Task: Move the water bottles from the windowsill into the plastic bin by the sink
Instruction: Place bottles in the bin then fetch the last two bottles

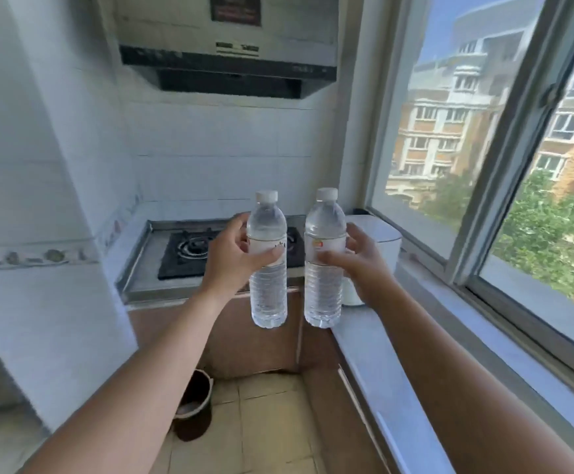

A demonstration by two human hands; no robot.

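Note:
I hold two clear water bottles with white caps upright in the air in front of me. My left hand grips the left bottle around its label. The right bottle is gripped the same way by my right hand. The two bottles hang side by side, a small gap apart, above the floor and just left of the counter. The windowsill runs along the right under the window. No plastic bin or sink shows in this view.
A gas stove sits in the counter straight ahead under a range hood. A white lidded container stands on the counter by the window. A dark bucket stands on the tiled floor below. A white wall juts out at left.

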